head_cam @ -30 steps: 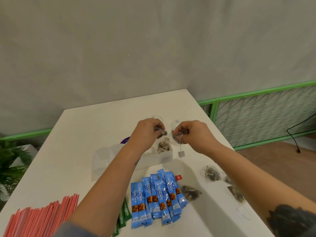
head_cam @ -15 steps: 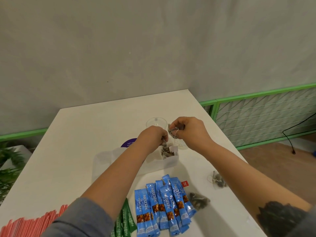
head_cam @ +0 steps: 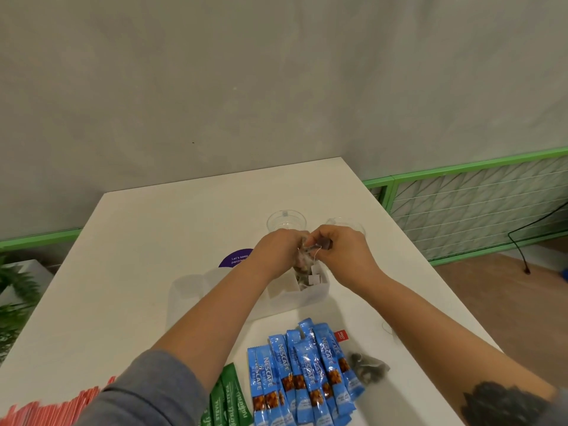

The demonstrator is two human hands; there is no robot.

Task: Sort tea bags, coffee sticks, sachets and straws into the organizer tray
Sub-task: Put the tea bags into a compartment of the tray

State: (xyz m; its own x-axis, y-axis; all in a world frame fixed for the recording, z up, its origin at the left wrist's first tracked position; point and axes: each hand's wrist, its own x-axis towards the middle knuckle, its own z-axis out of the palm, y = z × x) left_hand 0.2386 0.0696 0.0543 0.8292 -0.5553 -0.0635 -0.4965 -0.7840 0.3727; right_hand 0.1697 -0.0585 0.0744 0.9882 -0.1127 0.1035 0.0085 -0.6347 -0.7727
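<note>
My left hand (head_cam: 278, 250) and my right hand (head_cam: 335, 250) meet above the right end of the translucent white organizer tray (head_cam: 310, 298). Both pinch a mesh tea bag (head_cam: 310, 247) with its string between them. Several tea bags (head_cam: 302, 276) with white tags lie in the tray's right compartment, right under my hands. Blue coffee sticks (head_cam: 302, 373) are fanned out on the white table (head_cam: 138, 272) near me. One loose tea bag (head_cam: 368, 365) with a red tag lies to their right. Green sachets (head_cam: 229, 401) and red straws (head_cam: 55, 410) are at the lower left.
Two clear plastic cups (head_cam: 285, 219) stand behind the tray, one half hidden by my right hand. A purple round sticker (head_cam: 235, 258) is on the table. Green railing (head_cam: 461, 207) runs to the right; a plant (head_cam: 15, 290) sits at the left.
My hands have come closer together over the tray's right compartment, with the tea bag held lower. The camera tilted, so the loose items appear nearer the frame's bottom.
</note>
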